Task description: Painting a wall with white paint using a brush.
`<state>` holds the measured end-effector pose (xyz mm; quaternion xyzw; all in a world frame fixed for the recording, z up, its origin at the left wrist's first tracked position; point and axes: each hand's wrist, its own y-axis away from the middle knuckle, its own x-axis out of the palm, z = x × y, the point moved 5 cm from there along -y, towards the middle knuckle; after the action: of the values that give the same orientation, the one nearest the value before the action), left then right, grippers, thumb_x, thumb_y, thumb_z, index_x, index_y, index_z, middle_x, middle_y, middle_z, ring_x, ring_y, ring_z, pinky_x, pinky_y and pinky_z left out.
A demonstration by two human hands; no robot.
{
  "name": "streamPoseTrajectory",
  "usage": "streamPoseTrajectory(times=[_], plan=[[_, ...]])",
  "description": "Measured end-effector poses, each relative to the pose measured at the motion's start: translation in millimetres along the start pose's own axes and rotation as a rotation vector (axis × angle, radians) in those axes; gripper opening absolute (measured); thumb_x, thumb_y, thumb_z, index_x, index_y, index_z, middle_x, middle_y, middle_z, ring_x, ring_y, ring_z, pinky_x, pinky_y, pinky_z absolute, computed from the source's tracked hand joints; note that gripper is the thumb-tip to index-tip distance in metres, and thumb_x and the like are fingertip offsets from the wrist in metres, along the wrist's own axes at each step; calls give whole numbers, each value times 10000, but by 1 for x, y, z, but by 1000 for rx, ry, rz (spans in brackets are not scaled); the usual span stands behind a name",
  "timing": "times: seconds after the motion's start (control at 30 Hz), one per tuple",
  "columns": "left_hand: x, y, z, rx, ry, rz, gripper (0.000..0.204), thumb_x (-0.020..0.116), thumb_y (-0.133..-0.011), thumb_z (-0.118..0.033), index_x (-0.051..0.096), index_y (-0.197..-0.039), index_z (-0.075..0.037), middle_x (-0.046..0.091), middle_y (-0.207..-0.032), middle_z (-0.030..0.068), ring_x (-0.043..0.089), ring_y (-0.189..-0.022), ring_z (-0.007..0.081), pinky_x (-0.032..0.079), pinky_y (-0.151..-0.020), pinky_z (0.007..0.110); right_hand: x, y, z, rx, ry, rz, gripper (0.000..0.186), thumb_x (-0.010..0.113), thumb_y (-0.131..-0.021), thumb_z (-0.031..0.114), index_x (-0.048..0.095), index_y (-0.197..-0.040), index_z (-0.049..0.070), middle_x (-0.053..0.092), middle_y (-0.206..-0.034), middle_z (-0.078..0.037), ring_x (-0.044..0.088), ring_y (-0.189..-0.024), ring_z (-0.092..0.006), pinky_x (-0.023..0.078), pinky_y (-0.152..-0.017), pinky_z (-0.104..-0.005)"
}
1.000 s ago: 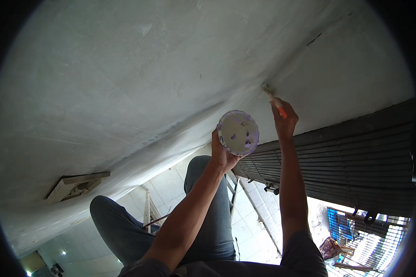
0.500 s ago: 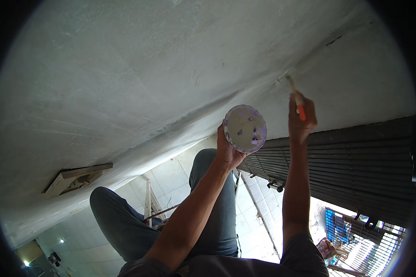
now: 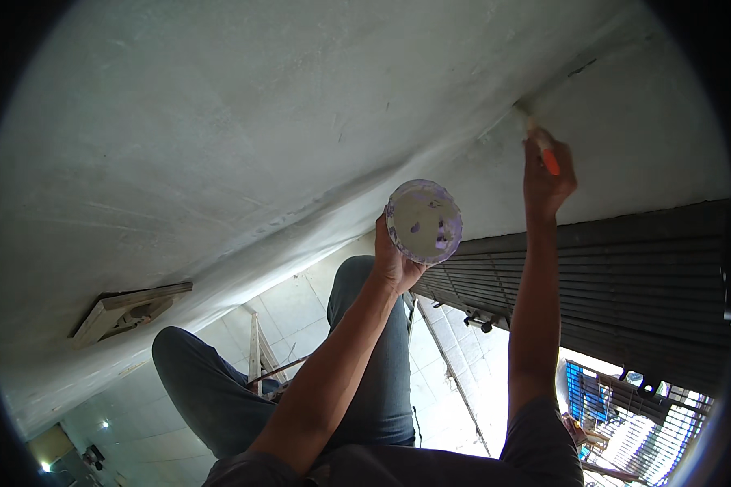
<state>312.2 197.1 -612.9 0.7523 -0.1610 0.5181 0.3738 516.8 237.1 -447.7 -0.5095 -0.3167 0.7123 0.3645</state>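
Observation:
A round tub (image 3: 425, 221) with smears of purple and off-white on it is held in my left hand (image 3: 395, 264), fingers wrapped round its side and base. My right hand (image 3: 549, 180) grips a paintbrush (image 3: 550, 161) with an orange-tipped handle. The brush's bristles touch the corner seam where two pale grey plastered surfaces (image 3: 455, 154) meet, up and to the right of the tub. A dark crack (image 3: 581, 67) runs along the same seam, farther up.
Below my right forearm spans a dark ribbed rolling shutter (image 3: 625, 276). A wooden-framed opening (image 3: 130, 311) sits in the wall at left. My bent knees (image 3: 207, 381) are over a pale tiled floor (image 3: 292, 304), with a wooden ladder leg (image 3: 256, 349) between them. Bright barred grating (image 3: 642, 430) lies lower right.
My right hand and the brush have moved up and to the right along the seam. The tub in my left hand has shifted slightly left and up in view.

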Motion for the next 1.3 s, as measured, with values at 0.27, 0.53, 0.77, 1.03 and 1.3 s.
streamPoseTrajectory(times=[0.27,0.53,0.77,1.03,1.3], plan=[[-2,1,2,-9,22,1,643,387,-865,-645,513,-1288,-177,547,-1248,28,536,-1164,201,493,-928,420,15,40,21,-312,296,64,265,728,-768,19,698,-1024,80,628,-944,-68,651,-777,-180,574,-620,-285],[-5,36,-15,106,6,10,631,388,-876,-638,510,-1289,-177,545,-1235,26,513,-1169,200,432,-978,437,72,140,-21,-166,281,480,244,685,-790,65,668,-1026,123,567,-823,-68,633,-707,-221,560,-579,-333],[-5,43,-19,98,24,-4,643,391,-855,-635,509,-1298,-184,529,-1264,34,495,-1198,213,417,-996,456,65,94,-35,-92,3,363,174,685,-818,59,671,-992,63,579,-793,-95,605,-706,-250,507,-605,-356],[-9,44,-22,94,-19,-4,657,377,-856,-640,505,-1307,-180,536,-1273,38,486,-1219,217,405,-1017,464,-27,-29,41,-264,214,-47,269,689,-807,34,690,-1061,125,603,-942,-70,633,-810,-232,554,-701,-335],[-8,44,-18,115,48,39,652,431,-831,-654,515,-1288,-196,532,-1257,14,492,-1196,203,414,-1001,446,49,76,-10,-298,483,352,338,622,-834,65,635,-1167,122,569,-1132,-122,609,-919,-268,559,-700,-336]])
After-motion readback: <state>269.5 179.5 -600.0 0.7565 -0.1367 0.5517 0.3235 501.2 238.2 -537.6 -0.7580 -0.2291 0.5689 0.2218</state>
